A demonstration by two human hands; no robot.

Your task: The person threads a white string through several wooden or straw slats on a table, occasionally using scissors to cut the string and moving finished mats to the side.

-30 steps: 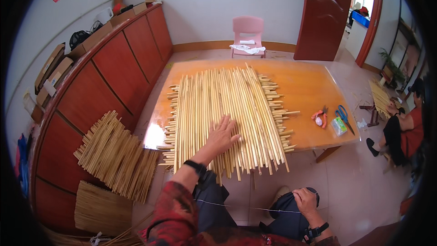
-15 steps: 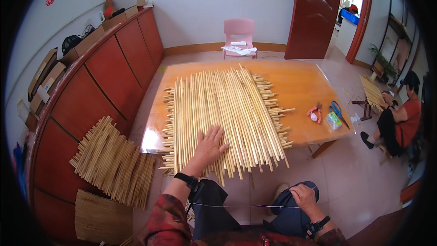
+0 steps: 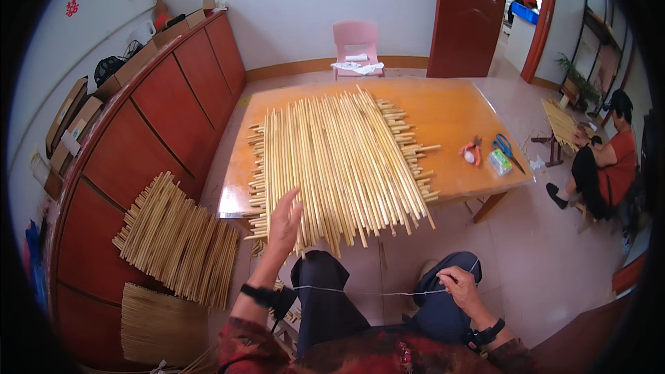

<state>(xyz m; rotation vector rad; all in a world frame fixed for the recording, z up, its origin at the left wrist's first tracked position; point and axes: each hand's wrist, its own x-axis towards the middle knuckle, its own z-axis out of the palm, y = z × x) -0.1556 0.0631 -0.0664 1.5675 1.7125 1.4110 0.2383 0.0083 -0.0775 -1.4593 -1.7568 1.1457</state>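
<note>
A wide layer of pale reed stalks lies side by side on the table, pointing toward me. Beneath it, crosswise stalks stick out at both sides. My left hand is open, its fingers extended, at the near left corner of the layer; whether it touches the stalks I cannot tell. Over my right knee, my right hand is closed in a pinch on a thin pale string. The string runs across my lap to near my left wrist.
On the orange table lie red-handled pliers, blue-handled scissors and a small clear box. Bundled stalks lean by the red cabinets at left. A pink chair stands behind; another person sits at right.
My left hand has lifted off the top of the stalks and drawn back toward me and to the left. My right hand still pinches the string.
</note>
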